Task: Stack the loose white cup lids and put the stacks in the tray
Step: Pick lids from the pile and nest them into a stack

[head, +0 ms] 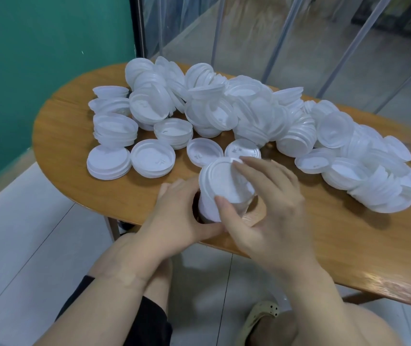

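Observation:
A tall stack of white cup lids (220, 186) stands tilted near the front edge of the wooden table (324, 236). My left hand (177, 218) curls round the lower part of this stack from the left. My right hand (269, 203) holds its top lid, thumb at the near rim and fingers over the far rim. A big heap of loose lids (244, 111) covers the back and right of the table. Short stacks (108, 162) and single lids (153, 161) lie at the left. No tray is in view.
A green wall (37, 71) stands to the left and clear plastic curtain strips (274, 41) hang behind the table. The floor is pale tile (25, 233). My knees and a beige shoe (261, 318) show below the table's front edge.

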`<state>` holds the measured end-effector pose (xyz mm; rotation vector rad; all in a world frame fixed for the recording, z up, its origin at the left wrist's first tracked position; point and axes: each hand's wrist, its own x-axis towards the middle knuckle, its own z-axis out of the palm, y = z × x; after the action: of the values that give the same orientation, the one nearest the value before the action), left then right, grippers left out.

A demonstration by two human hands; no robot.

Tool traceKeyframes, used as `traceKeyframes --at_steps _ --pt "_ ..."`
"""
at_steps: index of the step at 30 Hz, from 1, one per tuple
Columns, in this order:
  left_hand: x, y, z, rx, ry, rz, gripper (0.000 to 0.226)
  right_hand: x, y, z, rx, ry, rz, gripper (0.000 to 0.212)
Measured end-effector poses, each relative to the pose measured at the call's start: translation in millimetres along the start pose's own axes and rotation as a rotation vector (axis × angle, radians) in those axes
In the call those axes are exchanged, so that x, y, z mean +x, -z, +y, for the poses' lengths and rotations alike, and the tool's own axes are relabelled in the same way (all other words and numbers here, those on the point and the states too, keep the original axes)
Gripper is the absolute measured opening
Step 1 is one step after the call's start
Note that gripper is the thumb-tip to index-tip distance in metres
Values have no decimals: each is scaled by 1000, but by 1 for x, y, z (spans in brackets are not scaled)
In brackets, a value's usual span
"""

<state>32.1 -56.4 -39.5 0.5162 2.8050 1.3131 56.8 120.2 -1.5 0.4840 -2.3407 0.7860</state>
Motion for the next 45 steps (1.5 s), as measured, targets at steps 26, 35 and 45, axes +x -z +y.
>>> traceKeyframes --at_steps 26,35,45 --pt "3 -2 -7 50 17 -15 73 -6 0 6 159 -268 -93 66" --pt "3 -2 -6 43 39 1 73 -9 7 16 166 -223 -100 76" --pt "2 -5 -10 -1 20 18 69 -9 18 81 78 -371 -225 23"
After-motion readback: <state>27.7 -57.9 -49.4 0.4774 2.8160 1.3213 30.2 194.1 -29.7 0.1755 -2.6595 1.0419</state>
